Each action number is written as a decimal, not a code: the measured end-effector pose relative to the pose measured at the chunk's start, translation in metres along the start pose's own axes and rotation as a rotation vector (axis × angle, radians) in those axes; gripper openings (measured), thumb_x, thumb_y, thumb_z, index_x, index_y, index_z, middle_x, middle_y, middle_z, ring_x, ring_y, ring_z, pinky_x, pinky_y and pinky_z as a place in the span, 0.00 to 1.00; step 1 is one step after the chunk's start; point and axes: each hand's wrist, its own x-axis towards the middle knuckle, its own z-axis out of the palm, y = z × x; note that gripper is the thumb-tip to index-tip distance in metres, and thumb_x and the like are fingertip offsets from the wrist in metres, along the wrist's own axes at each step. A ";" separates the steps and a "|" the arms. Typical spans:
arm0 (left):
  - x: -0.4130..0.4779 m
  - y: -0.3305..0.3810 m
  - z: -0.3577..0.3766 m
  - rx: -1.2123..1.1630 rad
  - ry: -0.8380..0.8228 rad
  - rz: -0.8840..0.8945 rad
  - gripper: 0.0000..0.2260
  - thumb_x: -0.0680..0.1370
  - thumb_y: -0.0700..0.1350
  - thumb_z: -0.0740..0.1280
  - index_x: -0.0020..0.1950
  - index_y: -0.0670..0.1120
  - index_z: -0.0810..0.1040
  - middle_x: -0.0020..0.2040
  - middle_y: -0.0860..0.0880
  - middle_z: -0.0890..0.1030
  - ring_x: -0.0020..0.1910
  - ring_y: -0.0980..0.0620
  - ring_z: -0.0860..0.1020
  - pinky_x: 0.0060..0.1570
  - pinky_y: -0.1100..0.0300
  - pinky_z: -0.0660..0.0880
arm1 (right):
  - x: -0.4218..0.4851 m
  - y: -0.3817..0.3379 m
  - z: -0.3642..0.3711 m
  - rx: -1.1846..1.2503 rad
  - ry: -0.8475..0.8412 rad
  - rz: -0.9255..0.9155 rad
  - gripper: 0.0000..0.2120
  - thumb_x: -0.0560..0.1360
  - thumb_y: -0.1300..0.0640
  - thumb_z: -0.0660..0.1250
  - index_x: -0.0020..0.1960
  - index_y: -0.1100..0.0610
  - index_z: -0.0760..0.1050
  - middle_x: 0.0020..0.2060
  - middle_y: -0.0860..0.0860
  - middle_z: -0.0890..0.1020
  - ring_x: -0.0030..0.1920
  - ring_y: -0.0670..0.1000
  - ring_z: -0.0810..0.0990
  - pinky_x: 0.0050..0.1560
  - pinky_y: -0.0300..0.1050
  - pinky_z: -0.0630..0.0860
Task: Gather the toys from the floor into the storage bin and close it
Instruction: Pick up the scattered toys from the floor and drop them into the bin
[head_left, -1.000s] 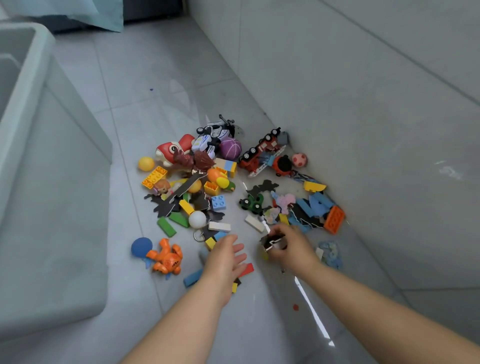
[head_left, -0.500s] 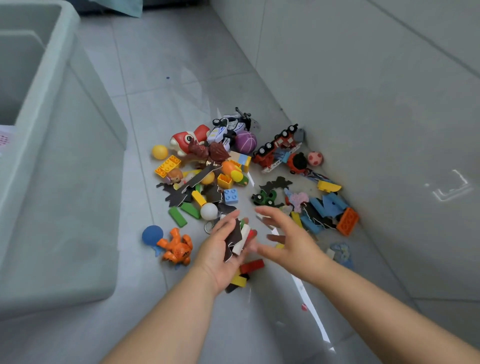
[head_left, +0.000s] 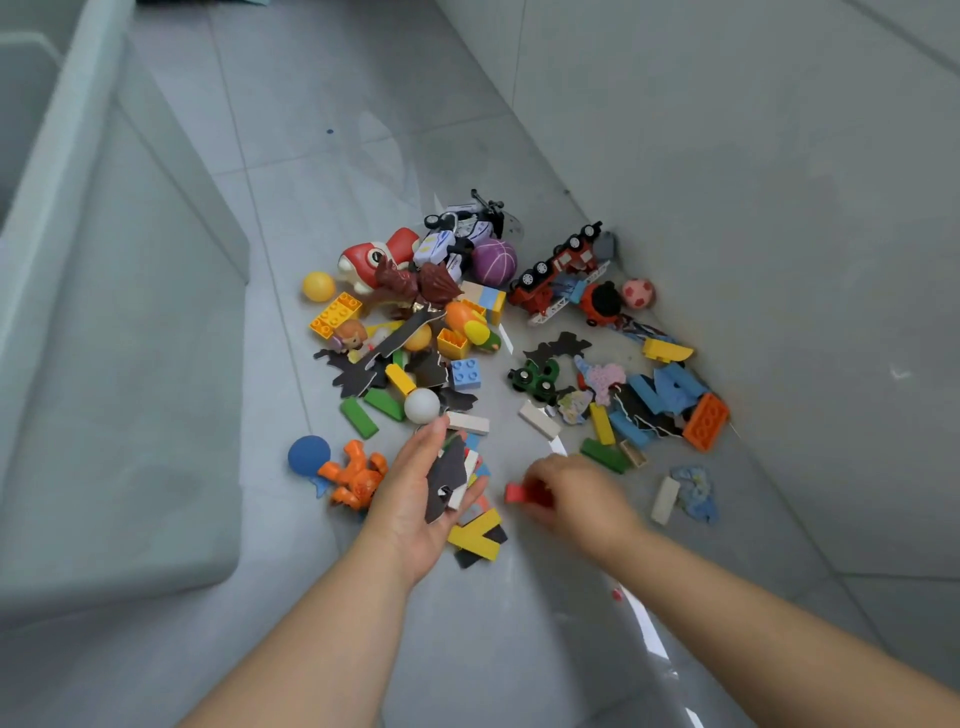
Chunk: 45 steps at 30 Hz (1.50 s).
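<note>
A heap of toys lies on the grey floor by the wall: a purple ball, a red fire truck, a white ball, an orange figure and several bricks and blocks. My left hand is palm up above the near edge of the heap, with a black cardboard piece and a white block lying in the palm, fingers loosely cupped round them. My right hand, blurred, pinches a red block just right of it. The pale storage bin stands at the left with no lid on it.
A tiled wall runs along the right, right behind the toys. Yellow blocks lie under my left hand. A white block and a blue scrap lie apart near the wall. Bare floor stretches behind the heap.
My right hand passed a black piece and a white block into my left palm, then drew back and picked up a red block. The camera moved closer and tilted left.
</note>
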 end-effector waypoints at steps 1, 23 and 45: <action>0.000 0.001 -0.002 -0.017 -0.005 -0.019 0.14 0.76 0.54 0.64 0.57 0.47 0.78 0.55 0.45 0.80 0.53 0.47 0.79 0.50 0.48 0.77 | 0.000 -0.001 -0.010 0.163 0.074 0.094 0.07 0.74 0.50 0.67 0.48 0.51 0.76 0.44 0.50 0.78 0.45 0.51 0.76 0.46 0.45 0.73; 0.002 0.005 0.010 -0.171 -0.076 -0.082 0.19 0.76 0.58 0.62 0.61 0.48 0.77 0.57 0.41 0.80 0.56 0.42 0.79 0.47 0.49 0.78 | -0.009 0.039 -0.010 0.119 0.031 0.173 0.11 0.73 0.55 0.69 0.54 0.52 0.75 0.51 0.47 0.71 0.49 0.47 0.70 0.48 0.38 0.66; 0.009 -0.013 0.014 -0.029 -0.070 -0.003 0.13 0.76 0.39 0.67 0.58 0.52 0.77 0.55 0.47 0.79 0.50 0.50 0.80 0.42 0.56 0.80 | -0.047 0.047 -0.003 0.268 0.185 0.553 0.40 0.64 0.49 0.77 0.70 0.50 0.61 0.64 0.56 0.63 0.63 0.57 0.65 0.61 0.48 0.67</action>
